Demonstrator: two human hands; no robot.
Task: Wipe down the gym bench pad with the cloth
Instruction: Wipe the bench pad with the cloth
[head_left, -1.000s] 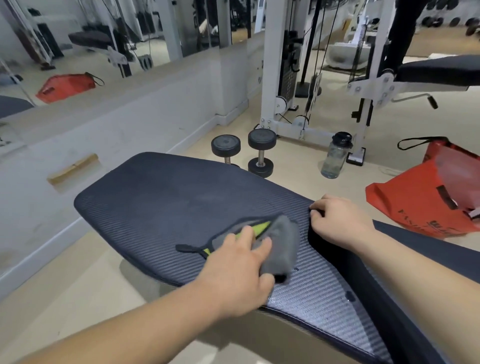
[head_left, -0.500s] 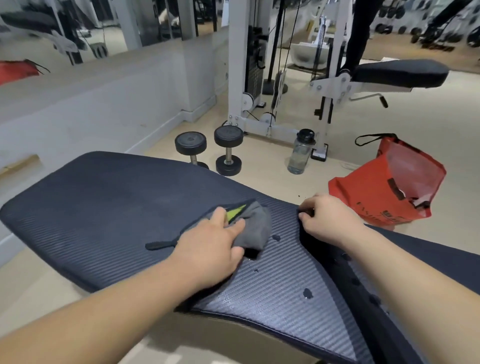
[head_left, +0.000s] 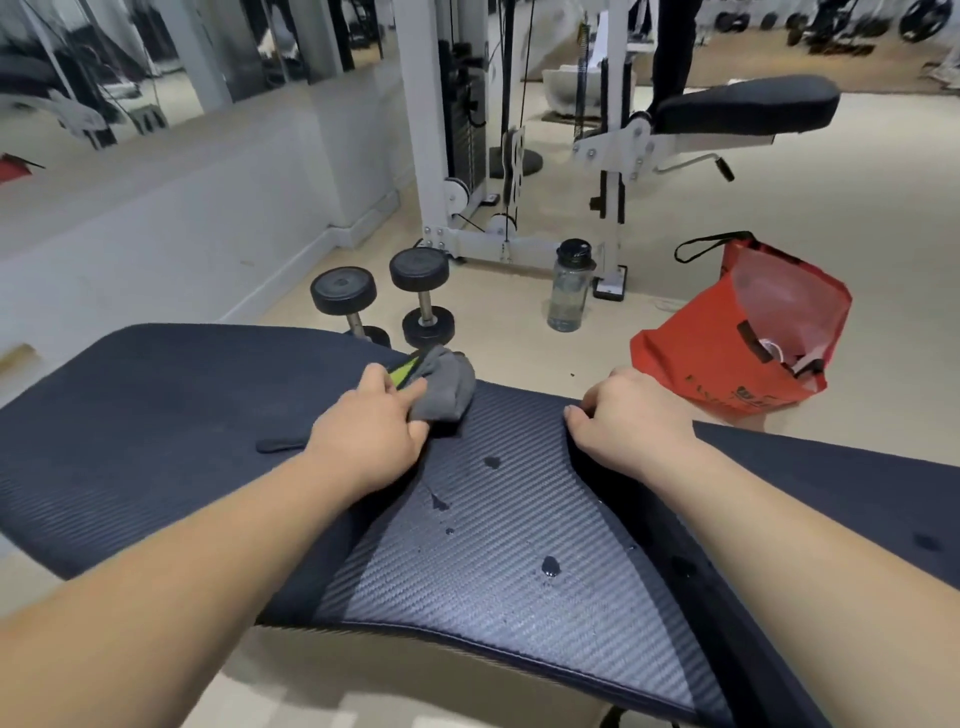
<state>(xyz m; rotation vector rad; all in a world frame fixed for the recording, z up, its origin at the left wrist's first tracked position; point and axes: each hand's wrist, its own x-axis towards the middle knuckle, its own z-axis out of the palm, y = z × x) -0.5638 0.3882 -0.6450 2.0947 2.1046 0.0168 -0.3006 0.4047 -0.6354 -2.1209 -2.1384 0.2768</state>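
The dark ribbed bench pad (head_left: 171, 415) fills the lower half of the head view. A grey cloth (head_left: 447, 387) with a green patch lies bunched at the pad's far edge, and my left hand (head_left: 374, 431) presses on it, fingers closed over its near side. Several water drops (head_left: 549, 565) sit on the shiny middle strip of the pad in front of the cloth. My right hand (head_left: 623, 421) rests on the far edge at the gap between the two pad sections, fingers curled over it.
On the floor beyond the pad stand two black dumbbells (head_left: 384, 301), a clear water bottle (head_left: 569, 286) and an open red bag (head_left: 748, 332). A white cable machine (head_left: 467, 156) and another bench (head_left: 737, 109) stand further back. A low white wall runs along the left.
My left hand has pushed the cloth away from me, from mid-pad to the far edge. Water drops behind it have come into view. My right hand has stayed at the gap.
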